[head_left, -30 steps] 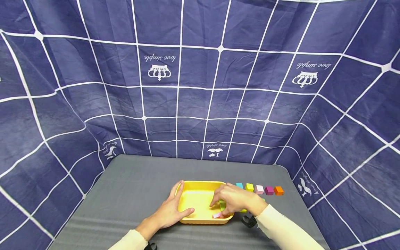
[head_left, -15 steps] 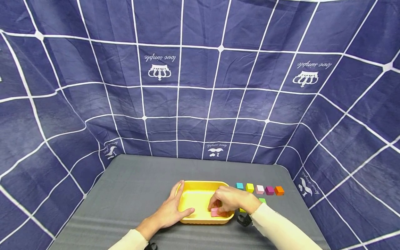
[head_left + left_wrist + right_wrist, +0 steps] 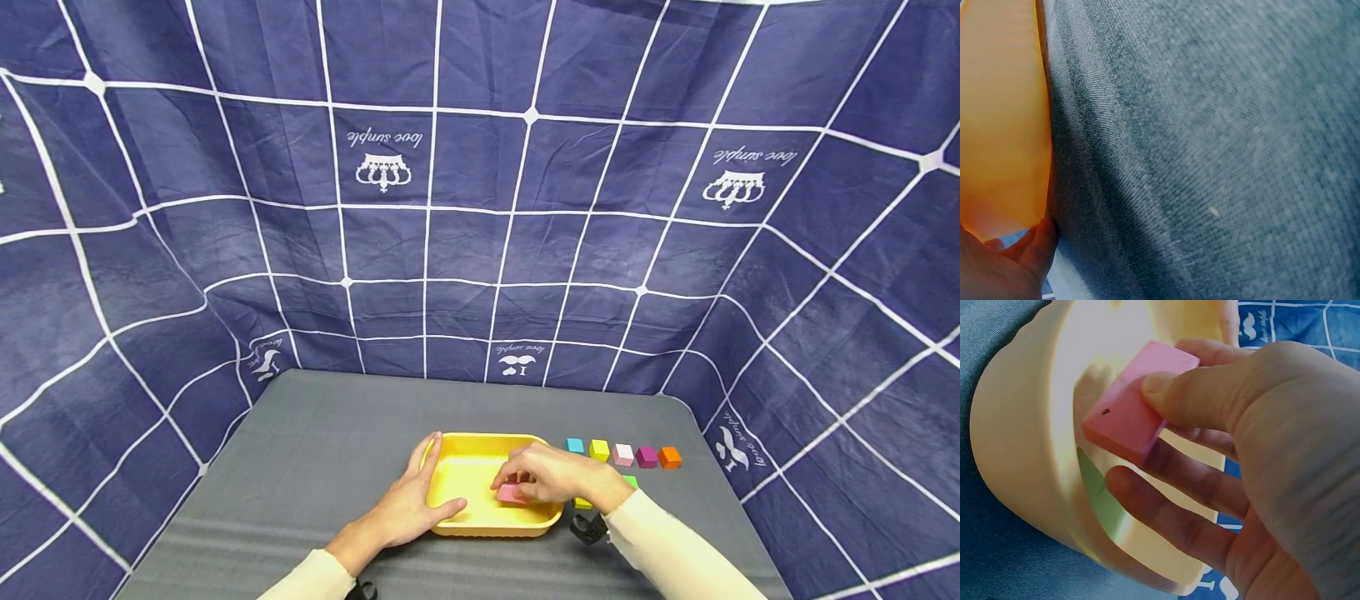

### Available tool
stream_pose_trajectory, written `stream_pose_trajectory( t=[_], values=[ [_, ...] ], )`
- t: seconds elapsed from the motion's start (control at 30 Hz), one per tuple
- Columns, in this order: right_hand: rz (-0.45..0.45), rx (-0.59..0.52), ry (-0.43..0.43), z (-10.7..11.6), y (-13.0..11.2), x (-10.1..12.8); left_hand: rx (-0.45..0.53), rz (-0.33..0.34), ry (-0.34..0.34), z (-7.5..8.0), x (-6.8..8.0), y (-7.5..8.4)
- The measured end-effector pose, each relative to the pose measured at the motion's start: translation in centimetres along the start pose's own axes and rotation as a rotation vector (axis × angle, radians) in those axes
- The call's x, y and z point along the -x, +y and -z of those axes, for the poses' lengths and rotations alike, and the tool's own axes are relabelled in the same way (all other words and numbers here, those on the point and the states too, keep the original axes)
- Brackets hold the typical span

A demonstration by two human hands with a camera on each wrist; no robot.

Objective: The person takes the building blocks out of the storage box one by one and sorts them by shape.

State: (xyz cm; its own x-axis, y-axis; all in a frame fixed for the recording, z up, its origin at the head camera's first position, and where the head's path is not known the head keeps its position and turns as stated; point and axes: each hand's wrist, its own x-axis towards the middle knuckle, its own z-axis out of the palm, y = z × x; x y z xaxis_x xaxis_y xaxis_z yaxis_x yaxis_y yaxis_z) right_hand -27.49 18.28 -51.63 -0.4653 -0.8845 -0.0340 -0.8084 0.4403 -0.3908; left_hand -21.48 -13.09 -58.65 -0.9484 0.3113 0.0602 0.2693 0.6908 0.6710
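Observation:
A yellow plastic tray (image 3: 495, 530) stands on the grey cloth. My left hand (image 3: 405, 507) holds its left end, the thumb over the near rim and the fingers along the outer side; in the left wrist view its fingers (image 3: 1038, 250) lie against the tray's end. Over the right part of the tray, my right hand (image 3: 555, 473) pinches a pink rectangular block (image 3: 1141, 394) between thumb and fingers, with the last fingers spread apart from it. Below the block, a green piece (image 3: 1100, 490) lies inside the tray, partly hidden behind the fingers.
Right of the tray, a row of cubes holds blue (image 3: 574, 446), yellow (image 3: 599, 449), pale pink (image 3: 623, 453), purple (image 3: 647, 457) and orange (image 3: 670, 457) ones. A green block (image 3: 631, 481) and a yellow block (image 3: 582, 503) show around the right wrist. A blue curtain (image 3: 480, 250) surrounds the table.
My right hand has taken hold of the pink block at the tray's near right and lifted it slightly, away from the near wall. The left hand has not moved.

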Motion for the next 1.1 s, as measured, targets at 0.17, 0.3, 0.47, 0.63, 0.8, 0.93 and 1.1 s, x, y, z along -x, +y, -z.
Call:
stream_pose_trajectory(
  t=[0.17,0.3,0.47,0.63,0.8,0.93,1.1],
  values=[
    [0.006,-0.002,0.064,0.1,-0.3,0.5,0.003,-0.003,0.001,0.2,0.1,0.2],
    [0.0,-0.002,0.129,0.1,-0.3,0.9,0.01,-0.011,0.009,0.3,0.1,0.4],
    [-0.051,-0.048,0.178,0.1,-0.3,1.3,0.004,-0.008,0.012,0.2,0.1,0.3],
    [-0.112,-0.095,0.196,-0.1,-0.5,1.8,0.003,-0.009,0.013,0.2,0.1,0.3],
    [-0.137,-0.153,0.223,-0.1,-0.7,2.5,0.007,-0.008,0.014,0.1,0.1,0.3],
    [-0.132,-0.168,0.243,0.0,-0.8,3.1,0.015,-0.013,0.018,0.2,0.3,0.4],
    [-0.131,-0.15,0.263,0.2,-0.8,3.8,0.014,-0.017,0.023,0.2,0.2,0.4]
  ],
)
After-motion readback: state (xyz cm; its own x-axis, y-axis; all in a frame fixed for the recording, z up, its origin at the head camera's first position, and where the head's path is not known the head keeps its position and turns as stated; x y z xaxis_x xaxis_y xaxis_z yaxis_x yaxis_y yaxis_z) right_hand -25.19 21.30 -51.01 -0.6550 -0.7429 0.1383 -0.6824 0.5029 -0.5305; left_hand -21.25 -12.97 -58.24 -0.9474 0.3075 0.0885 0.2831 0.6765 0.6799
